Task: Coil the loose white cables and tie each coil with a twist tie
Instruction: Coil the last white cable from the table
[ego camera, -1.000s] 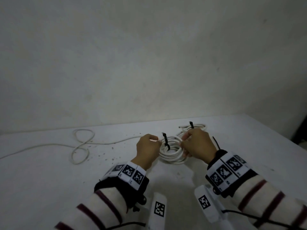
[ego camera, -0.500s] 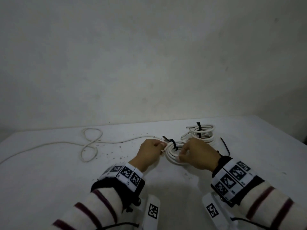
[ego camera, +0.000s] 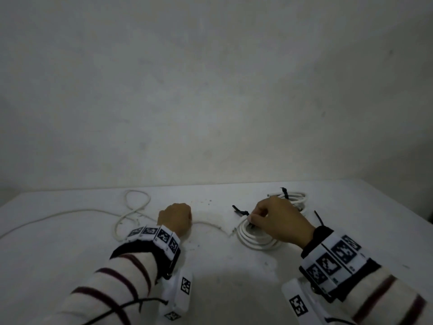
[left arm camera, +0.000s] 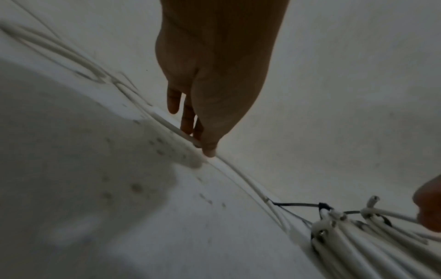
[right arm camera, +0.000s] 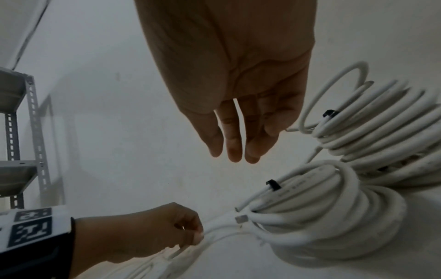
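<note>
On the white table (ego camera: 70, 266), a coil of white cable (ego camera: 255, 239) lies with a black twist tie (ego camera: 241, 212) round it. My right hand (ego camera: 276, 221) rests over this coil; in the right wrist view its fingers (right arm camera: 232, 149) hang fairly straight and hold nothing. A second tied coil (ego camera: 294, 198) lies just behind. A loose white cable (ego camera: 70, 212) runs left from the near coil. My left hand (ego camera: 174, 216) pinches this cable (left arm camera: 167, 124) between thumb and fingers (left arm camera: 208, 151). The right wrist view shows both coils, near (right arm camera: 322, 217) and far (right arm camera: 381, 132).
A spare black twist tie (ego camera: 318, 218) lies right of my right hand. The loose cable forms a figure-eight loop (ego camera: 136, 207) at the back left. Dark specks (ego camera: 206, 202) dot the table. A wall stands close behind. A grey metal shelf (right arm camera: 19, 132) shows on the left.
My left hand left the tie on the near coil and moved left onto the loose cable. My right hand stayed at the coil. The head view shifted.
</note>
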